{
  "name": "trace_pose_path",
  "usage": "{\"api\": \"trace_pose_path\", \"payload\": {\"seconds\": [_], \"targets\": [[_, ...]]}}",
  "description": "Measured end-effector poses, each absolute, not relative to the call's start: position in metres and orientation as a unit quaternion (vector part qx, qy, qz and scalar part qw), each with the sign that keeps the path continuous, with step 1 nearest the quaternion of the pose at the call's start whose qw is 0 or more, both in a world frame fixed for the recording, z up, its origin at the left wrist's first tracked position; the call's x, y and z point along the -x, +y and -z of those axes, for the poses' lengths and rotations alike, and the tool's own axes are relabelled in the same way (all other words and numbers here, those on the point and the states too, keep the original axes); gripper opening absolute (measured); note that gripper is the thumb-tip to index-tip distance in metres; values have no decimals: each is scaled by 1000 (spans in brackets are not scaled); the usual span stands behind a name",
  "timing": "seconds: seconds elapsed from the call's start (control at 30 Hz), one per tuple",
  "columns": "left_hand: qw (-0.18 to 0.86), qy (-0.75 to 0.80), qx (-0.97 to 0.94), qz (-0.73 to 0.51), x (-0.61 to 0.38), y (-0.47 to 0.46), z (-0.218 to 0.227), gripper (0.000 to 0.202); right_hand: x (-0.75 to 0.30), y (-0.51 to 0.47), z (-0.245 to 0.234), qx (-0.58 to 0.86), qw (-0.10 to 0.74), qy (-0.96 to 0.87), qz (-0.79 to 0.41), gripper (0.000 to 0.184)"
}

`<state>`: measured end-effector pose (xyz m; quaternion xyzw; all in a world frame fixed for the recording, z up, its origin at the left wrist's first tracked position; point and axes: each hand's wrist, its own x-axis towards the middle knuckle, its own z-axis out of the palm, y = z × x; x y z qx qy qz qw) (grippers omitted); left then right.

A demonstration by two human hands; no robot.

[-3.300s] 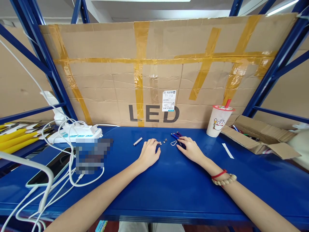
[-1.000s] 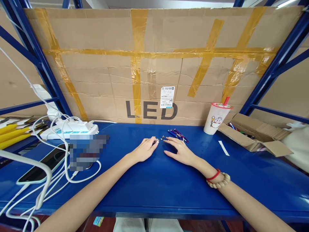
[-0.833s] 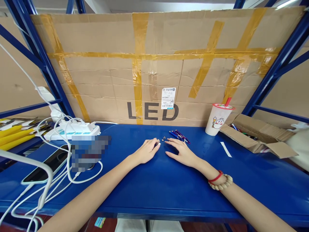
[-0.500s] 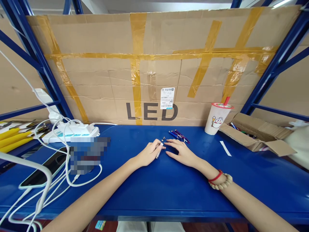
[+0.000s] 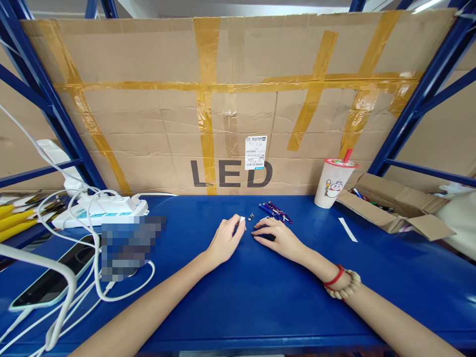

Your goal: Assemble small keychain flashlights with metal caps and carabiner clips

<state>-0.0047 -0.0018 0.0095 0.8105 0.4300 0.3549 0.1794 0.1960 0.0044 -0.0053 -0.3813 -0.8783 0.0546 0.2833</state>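
Observation:
My left hand (image 5: 225, 239) is closed around a small slim white piece (image 5: 242, 219); only its pale end shows between thumb and forefinger, and the rest is hidden by the fingers. To the right, my right hand (image 5: 277, 237) rests on the table with its fingers apart and bent, and I see nothing in it. Between and just beyond the hands lie a few tiny shiny metal parts (image 5: 251, 216). Blue and purple pens (image 5: 275, 211) lie behind the right hand, partly covered by it.
A white paper cup (image 5: 333, 184) with a red straw stands at the back right, beside an open cardboard box (image 5: 394, 208). A white strip (image 5: 348, 229) lies in front. White cables, a power strip (image 5: 107, 210) and a phone (image 5: 52, 277) fill the left. Cardboard (image 5: 156, 139) closes off the back.
My left hand has drawn slightly left, away from the right hand, and turned, so the slim white piece is now mostly hidden. The right hand has barely moved. The view has shifted slightly.

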Motion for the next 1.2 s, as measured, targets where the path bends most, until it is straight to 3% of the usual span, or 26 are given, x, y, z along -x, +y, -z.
{"api": "trace_pose_path", "payload": {"seconds": [0.2,0.43,0.6,0.7,1.2], "targets": [[81,406,-862,-292,1,-7,-11,25,-196,6,4,389,310,-863,-90,13],[43,377,-885,-271,-1,-5,-6,20,-195,3,1,398,314,-859,-67,13],[48,359,-889,-278,0,-4,-5,17,-192,-6,-8,394,461,-795,2,12],[47,340,-901,-267,-1,-6,-6,18,-188,-13,-12,351,504,-789,18,12],[47,325,-907,-264,0,-8,-8,20,-186,-16,-10,312,475,-823,1,14]]}}
